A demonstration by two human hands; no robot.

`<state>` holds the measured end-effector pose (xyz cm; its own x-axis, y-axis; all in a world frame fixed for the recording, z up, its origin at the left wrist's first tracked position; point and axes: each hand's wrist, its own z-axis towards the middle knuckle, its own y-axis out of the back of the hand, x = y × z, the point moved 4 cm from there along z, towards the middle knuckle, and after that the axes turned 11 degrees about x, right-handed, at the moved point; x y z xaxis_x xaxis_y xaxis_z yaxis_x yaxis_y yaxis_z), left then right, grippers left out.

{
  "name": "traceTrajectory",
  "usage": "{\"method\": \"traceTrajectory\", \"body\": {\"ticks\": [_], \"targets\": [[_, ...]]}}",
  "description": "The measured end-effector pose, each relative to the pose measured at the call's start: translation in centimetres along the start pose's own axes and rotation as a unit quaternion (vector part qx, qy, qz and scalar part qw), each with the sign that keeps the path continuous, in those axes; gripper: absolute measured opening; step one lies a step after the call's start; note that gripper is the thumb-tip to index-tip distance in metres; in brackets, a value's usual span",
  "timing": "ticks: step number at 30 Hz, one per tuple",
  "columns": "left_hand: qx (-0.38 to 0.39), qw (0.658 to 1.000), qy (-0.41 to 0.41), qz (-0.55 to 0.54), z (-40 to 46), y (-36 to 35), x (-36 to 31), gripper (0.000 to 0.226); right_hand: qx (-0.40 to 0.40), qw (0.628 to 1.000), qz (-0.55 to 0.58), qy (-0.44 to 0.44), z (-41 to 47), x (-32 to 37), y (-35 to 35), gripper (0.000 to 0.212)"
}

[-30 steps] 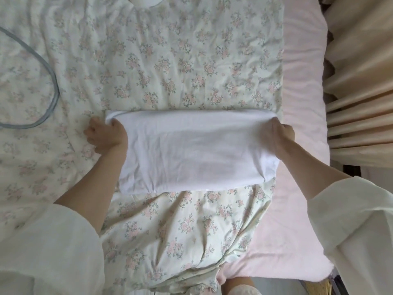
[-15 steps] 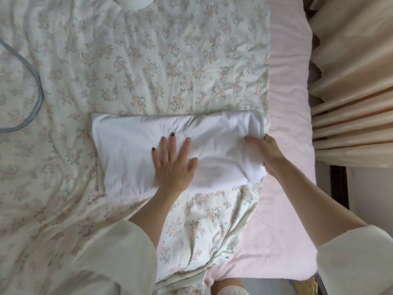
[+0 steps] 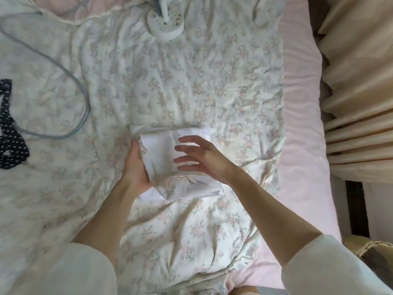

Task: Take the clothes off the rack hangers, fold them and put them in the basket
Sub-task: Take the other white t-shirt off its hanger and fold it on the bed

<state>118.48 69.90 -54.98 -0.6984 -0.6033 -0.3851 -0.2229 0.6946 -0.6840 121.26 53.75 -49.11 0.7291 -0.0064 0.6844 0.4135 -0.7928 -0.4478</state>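
- Head view shows your left hand (image 3: 136, 167) laid against the left edge of the folded white garment (image 3: 168, 165), palm toward the cloth; its fingertips are hidden at the fold, so you cannot tell whether they pinch the fabric or only press on it.
- Your right hand (image 3: 200, 156) is over the right part of the garment with straight, spread fingers (image 3: 187, 139) gripping nothing; whether they touch the cloth is unclear through the blur.
- The garment lies on the floral quilt (image 3: 191, 86), about midway across the bed and nearer its right edge than its left.
- A pink sheet (image 3: 302, 124) shows along the bed's right edge, with beige curtains (image 3: 359, 81) beyond it.
- A grey cable (image 3: 84, 96) loops over the quilt toward the left edge, beside a dark dotted cloth (image 3: 8, 133).
- A white round-based device (image 3: 165, 24) stands at the far edge.
- Part of a woven basket (image 3: 370, 248) shows at the lower right, off the bed.
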Motion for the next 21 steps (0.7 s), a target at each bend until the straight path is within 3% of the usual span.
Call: {"method": "traceTrajectory", "body": {"ticks": [2, 4, 6, 8, 10, 13, 16, 18, 21], "targets": [[-0.054, 0.998, 0.006, 0.046, -0.9, 0.8, -0.1, 0.082, -0.099, 0.995, -0.007, 0.029, 0.5, -1.1, 0.8, 0.021], [-0.133, 0.984, 0.036, 0.115, -1.2, 2.0, 0.4, 0.072, -0.201, 0.976, -0.082, 0.023, 0.7, -3.0, 1.6, 0.026], [-0.23, 0.94, 0.041, 0.25, -1.0, 2.5, 0.9, 0.07, -0.245, 0.953, -0.178, 0.006, 0.6, -5.0, 2.2, 0.032], [-0.302, 0.876, 0.0, 0.377, -0.5, 2.2, 1.3, 0.046, -0.23, 0.926, -0.299, 0.021, 0.6, -6.8, 1.5, 0.037], [-0.347, 0.827, -0.057, 0.438, -0.4, 0.9, 1.2, 0.036, -0.214, 0.87, -0.439, 0.076, 0.4, -7.7, 0.4, 0.037], [-0.352, 0.794, -0.152, 0.471, -0.8, -0.8, -0.9, 0.037, -0.183, 0.791, -0.563, 0.152, 0.0, -8.8, -1.1, 0.037], [-0.351, 0.774, -0.178, 0.496, -0.7, 0.1, -3.8, 0.035, -0.107, 0.732, -0.655, 0.152, 0.1, -10.7, -1.8, 0.042], [-0.348, 0.768, -0.142, 0.519, -0.3, 2.2, -5.0, 0.028, -0.075, 0.711, -0.685, 0.137, 0.5, -12.0, -1.9, 0.042], [-0.392, 0.733, -0.108, 0.545, -0.8, 4.5, -4.9, 0.03, -0.095, 0.726, -0.666, 0.144, 0.9, -11.9, -1.7, 0.038]]}}
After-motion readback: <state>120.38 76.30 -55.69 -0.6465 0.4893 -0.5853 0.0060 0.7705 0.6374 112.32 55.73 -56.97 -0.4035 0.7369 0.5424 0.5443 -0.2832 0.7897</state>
